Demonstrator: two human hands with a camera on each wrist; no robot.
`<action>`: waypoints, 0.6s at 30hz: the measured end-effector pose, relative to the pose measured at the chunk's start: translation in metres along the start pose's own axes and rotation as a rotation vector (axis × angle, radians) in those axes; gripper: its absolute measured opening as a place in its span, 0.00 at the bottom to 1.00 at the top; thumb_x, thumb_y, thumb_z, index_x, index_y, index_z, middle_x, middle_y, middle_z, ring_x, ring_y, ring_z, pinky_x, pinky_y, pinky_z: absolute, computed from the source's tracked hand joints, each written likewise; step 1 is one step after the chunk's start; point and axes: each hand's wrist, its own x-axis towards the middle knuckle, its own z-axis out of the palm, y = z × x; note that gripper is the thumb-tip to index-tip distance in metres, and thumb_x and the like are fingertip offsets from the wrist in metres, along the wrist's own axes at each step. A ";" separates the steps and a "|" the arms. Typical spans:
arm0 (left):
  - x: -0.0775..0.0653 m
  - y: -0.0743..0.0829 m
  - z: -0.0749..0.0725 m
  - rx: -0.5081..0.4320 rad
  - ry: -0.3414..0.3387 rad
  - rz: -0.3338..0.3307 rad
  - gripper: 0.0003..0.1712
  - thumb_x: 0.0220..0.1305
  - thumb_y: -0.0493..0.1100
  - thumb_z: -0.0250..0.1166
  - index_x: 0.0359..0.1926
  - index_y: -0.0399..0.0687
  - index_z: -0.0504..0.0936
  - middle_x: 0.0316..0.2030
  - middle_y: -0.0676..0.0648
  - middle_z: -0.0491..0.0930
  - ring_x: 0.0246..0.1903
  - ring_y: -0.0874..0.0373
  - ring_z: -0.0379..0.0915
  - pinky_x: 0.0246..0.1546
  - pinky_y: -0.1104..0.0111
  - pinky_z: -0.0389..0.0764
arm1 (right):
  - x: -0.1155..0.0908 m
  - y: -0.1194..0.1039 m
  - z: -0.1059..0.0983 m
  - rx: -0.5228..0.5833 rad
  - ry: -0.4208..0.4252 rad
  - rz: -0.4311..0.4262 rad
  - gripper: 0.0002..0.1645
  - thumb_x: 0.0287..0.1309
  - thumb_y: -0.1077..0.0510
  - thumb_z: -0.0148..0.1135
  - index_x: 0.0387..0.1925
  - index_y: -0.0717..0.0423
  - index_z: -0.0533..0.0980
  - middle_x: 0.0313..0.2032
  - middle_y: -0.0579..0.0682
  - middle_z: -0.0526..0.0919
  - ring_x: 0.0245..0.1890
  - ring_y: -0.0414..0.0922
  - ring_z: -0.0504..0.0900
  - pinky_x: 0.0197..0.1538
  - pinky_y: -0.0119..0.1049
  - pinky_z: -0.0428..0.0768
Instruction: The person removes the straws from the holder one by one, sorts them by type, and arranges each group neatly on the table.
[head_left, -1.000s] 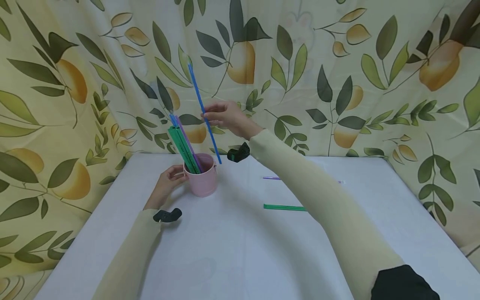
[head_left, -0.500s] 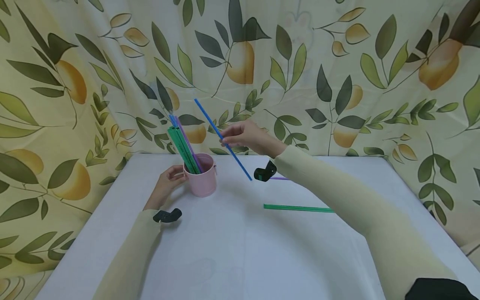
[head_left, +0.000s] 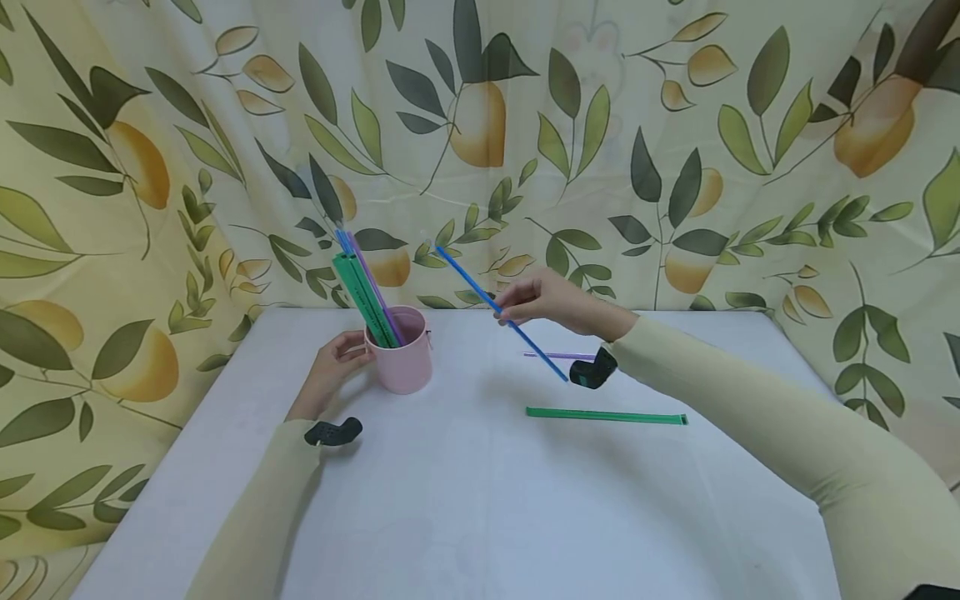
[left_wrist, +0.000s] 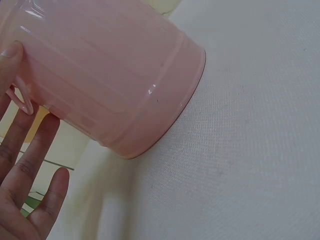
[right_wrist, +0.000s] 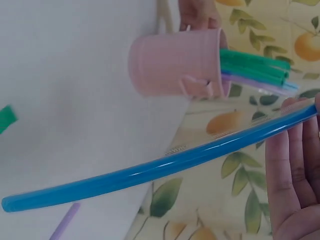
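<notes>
My right hand (head_left: 551, 302) pinches a long blue straw (head_left: 540, 354) near its middle, above the table. The straw slants down to the right; the right wrist view shows a clear wrapper along it. My left hand (head_left: 330, 371) holds the left side of a pink bucket (head_left: 403, 371), which stands upright. In the left wrist view the thumb (left_wrist: 10, 62) lies on the wall beside a small handle loop (left_wrist: 22, 97), with other fingers behind. Several green straws (head_left: 366, 300), a purple straw (head_left: 381, 287) and blue straw tips (head_left: 344, 242) lean left out of the bucket.
A green straw (head_left: 603, 416) lies crosswise on the white table (head_left: 465, 500), right of the middle. Behind it lies a thin purple straw (head_left: 558, 356), partly hidden by the right wrist camera (head_left: 594, 369). A leaf-and-fruit patterned curtain (head_left: 480, 192) hangs behind the table.
The right hand has carried the blue straw rightward and down, away from the bucket, and the straw has tilted flatter. The left hand and bucket stay in place.
</notes>
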 end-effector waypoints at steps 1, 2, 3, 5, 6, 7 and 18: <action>0.000 0.000 0.000 0.005 -0.001 0.003 0.34 0.59 0.46 0.66 0.63 0.39 0.65 0.65 0.39 0.65 0.63 0.47 0.65 0.58 0.69 0.75 | -0.004 0.003 -0.003 -0.016 0.002 0.009 0.15 0.58 0.65 0.60 0.48 0.68 0.76 0.42 0.59 0.84 0.40 0.43 0.84 0.50 0.37 0.83; 0.000 -0.001 0.000 0.006 0.000 0.004 0.34 0.59 0.46 0.66 0.63 0.39 0.65 0.65 0.39 0.65 0.63 0.47 0.66 0.58 0.70 0.75 | -0.007 0.006 -0.007 -0.030 0.003 0.018 0.16 0.58 0.65 0.60 0.48 0.68 0.77 0.41 0.58 0.85 0.40 0.43 0.84 0.50 0.37 0.83; 0.001 -0.001 0.000 0.004 -0.001 0.006 0.33 0.60 0.45 0.65 0.63 0.39 0.65 0.65 0.39 0.65 0.63 0.47 0.66 0.58 0.71 0.75 | -0.011 0.010 -0.011 -0.044 0.002 0.028 0.16 0.59 0.64 0.60 0.48 0.67 0.77 0.41 0.58 0.85 0.40 0.43 0.84 0.51 0.38 0.83; 0.000 -0.001 0.000 -0.003 0.001 0.008 0.33 0.60 0.44 0.65 0.63 0.39 0.65 0.64 0.39 0.66 0.62 0.47 0.66 0.56 0.72 0.76 | -0.016 0.017 -0.020 -0.080 0.002 0.043 0.16 0.58 0.63 0.61 0.48 0.66 0.77 0.40 0.54 0.85 0.40 0.42 0.84 0.51 0.38 0.83; 0.000 -0.001 0.000 -0.005 0.000 0.009 0.32 0.60 0.43 0.65 0.63 0.38 0.65 0.64 0.39 0.65 0.62 0.47 0.66 0.56 0.73 0.76 | -0.018 0.021 -0.025 -0.094 0.002 0.047 0.16 0.58 0.63 0.61 0.48 0.66 0.77 0.39 0.53 0.85 0.40 0.42 0.84 0.51 0.38 0.83; 0.000 -0.001 0.000 -0.005 -0.001 0.008 0.32 0.60 0.43 0.65 0.63 0.38 0.65 0.65 0.39 0.65 0.63 0.46 0.65 0.56 0.73 0.76 | -0.020 0.024 -0.029 -0.110 0.003 0.055 0.16 0.58 0.63 0.61 0.48 0.66 0.77 0.39 0.51 0.85 0.40 0.42 0.84 0.51 0.37 0.83; -0.001 0.001 0.000 -0.014 -0.001 -0.007 0.32 0.61 0.43 0.64 0.63 0.39 0.64 0.65 0.40 0.64 0.64 0.45 0.63 0.57 0.73 0.76 | -0.031 0.063 -0.078 -0.343 -0.014 0.141 0.16 0.57 0.60 0.63 0.46 0.62 0.79 0.39 0.56 0.84 0.41 0.50 0.82 0.49 0.37 0.83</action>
